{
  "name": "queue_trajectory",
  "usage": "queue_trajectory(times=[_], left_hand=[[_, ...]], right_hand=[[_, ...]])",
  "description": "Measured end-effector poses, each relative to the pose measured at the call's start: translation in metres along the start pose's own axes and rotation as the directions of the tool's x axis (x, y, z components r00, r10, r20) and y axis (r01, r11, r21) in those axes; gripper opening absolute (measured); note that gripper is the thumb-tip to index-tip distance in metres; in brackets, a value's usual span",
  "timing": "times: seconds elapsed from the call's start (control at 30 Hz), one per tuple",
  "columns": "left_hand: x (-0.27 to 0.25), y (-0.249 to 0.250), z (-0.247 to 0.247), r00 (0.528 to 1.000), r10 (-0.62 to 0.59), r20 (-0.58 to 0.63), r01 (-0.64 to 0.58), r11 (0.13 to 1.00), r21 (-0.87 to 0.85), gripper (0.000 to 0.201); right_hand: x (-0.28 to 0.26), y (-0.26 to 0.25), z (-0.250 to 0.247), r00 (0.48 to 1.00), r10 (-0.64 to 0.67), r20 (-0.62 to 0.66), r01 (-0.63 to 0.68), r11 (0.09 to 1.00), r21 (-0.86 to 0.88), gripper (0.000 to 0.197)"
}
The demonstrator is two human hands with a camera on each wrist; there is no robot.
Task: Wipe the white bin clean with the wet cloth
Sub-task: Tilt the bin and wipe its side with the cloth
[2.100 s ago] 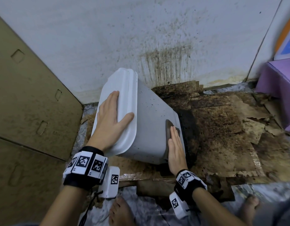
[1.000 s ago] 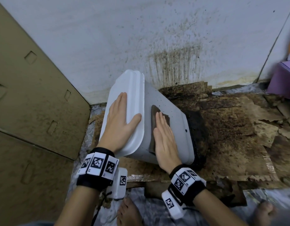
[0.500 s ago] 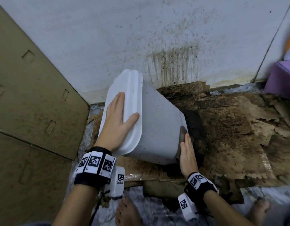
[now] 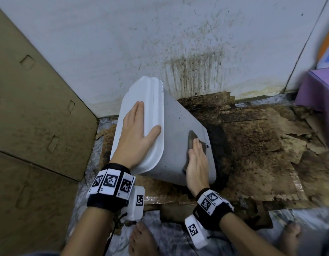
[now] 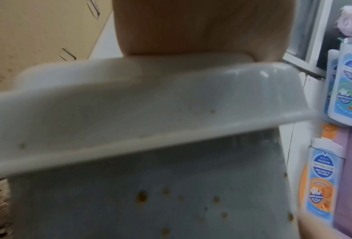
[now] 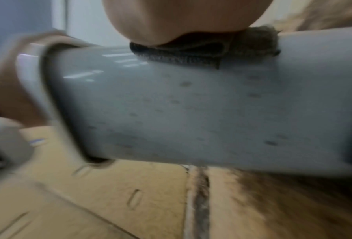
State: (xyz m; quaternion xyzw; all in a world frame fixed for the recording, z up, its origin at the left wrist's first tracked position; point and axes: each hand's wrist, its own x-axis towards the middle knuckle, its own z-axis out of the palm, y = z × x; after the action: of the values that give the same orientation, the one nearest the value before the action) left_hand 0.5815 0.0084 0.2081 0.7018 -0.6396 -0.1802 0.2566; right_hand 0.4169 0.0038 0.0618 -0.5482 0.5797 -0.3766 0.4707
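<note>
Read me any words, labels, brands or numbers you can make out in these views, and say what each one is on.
No text is legible.
Bottles beside the window, left wrist view: blue and orange labels, print too blurred to read.
Left wristband and right wristband: square black-and-white code markers only, plus tiny unreadable characters.
White bin: no label visible.

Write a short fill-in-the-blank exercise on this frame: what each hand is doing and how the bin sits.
1. The left hand rests flat on the white bin's ____.
2. The right hand presses the ____ against the bin's side.
3. The bin is ____, not upright.
4. Dark ____ dot the bin's side.

Missing words: lid; cloth; tilted; specks
</note>
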Motion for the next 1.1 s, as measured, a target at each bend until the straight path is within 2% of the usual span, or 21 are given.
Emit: queue_trajectory(times=[0.17,0.37,0.5,0.73,0.9,1.1], left_hand=[[0.0,-0.004,-0.002,1.0,-0.012,-0.001,0.012,1.0,0.002,0.088],[-0.001,-0.007,-0.002,1.0,-0.008,0.009,0.008,1.0,-0.005,0.088],[0.0,-0.009,-0.004,1.0,-0.007,0.004,0.007,1.0,-0.009,0.088],[0.001,-0.013,-0.003,1.0,0.01,0.015,-0.009,0.999,-0.034,0.09],[0.002,-0.015,-0.002,1.0,0.019,0.014,-0.019,0.999,-0.047,0.094],[0.002,-0.016,-0.003,1.0,0.01,0.017,-0.009,0.997,-0.077,0.093]], right_hand=[[-0.008,-0.056,0.009,0.96,-0.216,0.175,0.22,0.976,-0.001,0.062],[-0.007,-0.053,0.007,0.913,-0.345,0.22,0.364,0.93,-0.053,0.056],[-0.002,-0.053,0.008,0.902,-0.359,0.241,0.381,0.923,-0.051,0.054],[0.034,-0.072,-0.001,0.861,-0.294,0.415,0.35,0.935,-0.063,0.054],[0.067,-0.081,-0.003,0.828,-0.275,0.489,0.376,0.919,-0.119,0.056],[0.104,-0.095,-0.002,0.822,-0.23,0.521,0.392,0.892,-0.225,0.056]])
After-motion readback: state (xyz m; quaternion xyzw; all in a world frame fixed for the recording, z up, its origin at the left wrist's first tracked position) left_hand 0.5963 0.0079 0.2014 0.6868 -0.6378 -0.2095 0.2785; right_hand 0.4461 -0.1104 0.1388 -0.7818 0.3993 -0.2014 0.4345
